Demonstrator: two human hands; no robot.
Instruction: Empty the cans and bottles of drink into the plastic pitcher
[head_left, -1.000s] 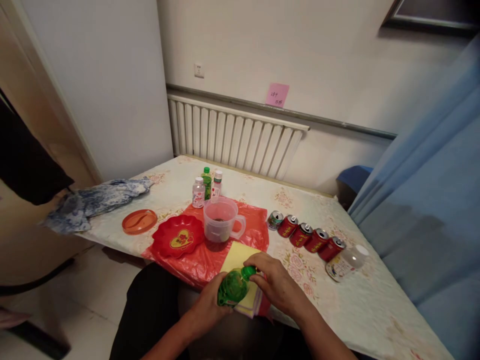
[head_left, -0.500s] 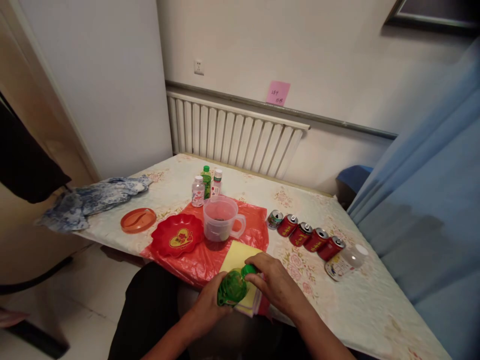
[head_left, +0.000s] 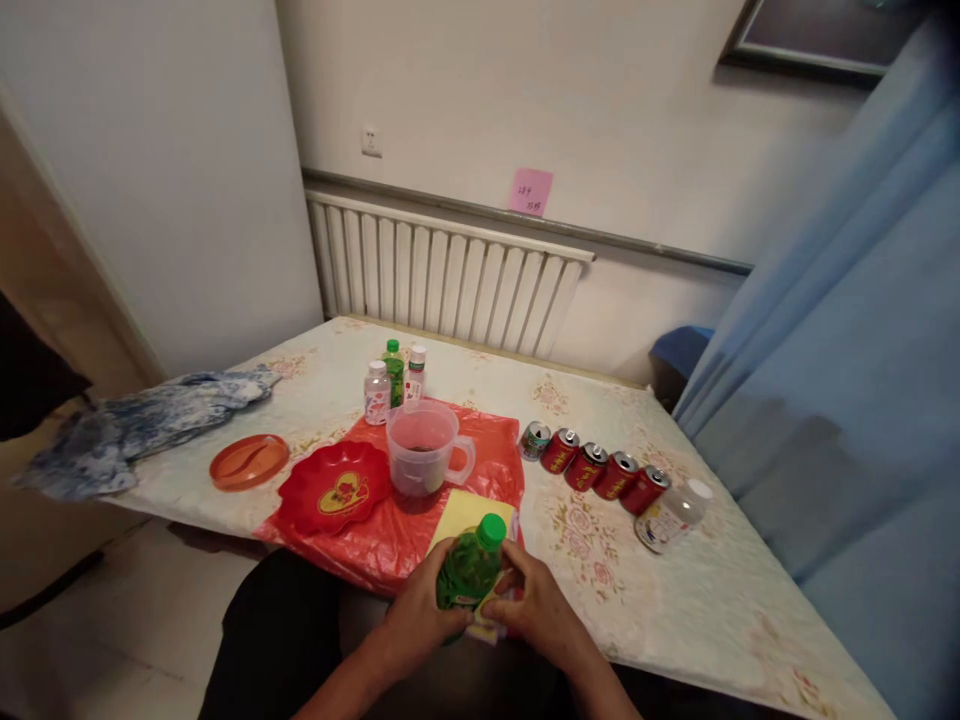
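A green plastic bottle (head_left: 469, 568) with a green cap (head_left: 491, 530) on its neck is held over the front edge of the table, tilted slightly. My left hand (head_left: 421, 612) wraps round its left side. On the other side my right hand (head_left: 541, 606) has its fingers curled against the bottle, below the cap. Behind and partly under the bottle lies a yellow paper pad (head_left: 459, 512). Just beyond stands a clear measuring jug (head_left: 420, 450) with a dark content at the bottom, on a red plastic sheet (head_left: 487, 450).
Left of the jug is a red scalloped plate (head_left: 307, 495), then an orange lid (head_left: 249, 463). Several bottles, one a white-capped bottle (head_left: 377, 394), stand behind. Rightward, cans such as a red can (head_left: 560, 452) line up beside a clear bottle (head_left: 673, 515). Crumpled cloth (head_left: 150, 425) lies far left.
My right hand has moved from the cap down to the bottle's side. The bottle has come more upright, its cap now pointing up. The view has shifted slightly to the right.
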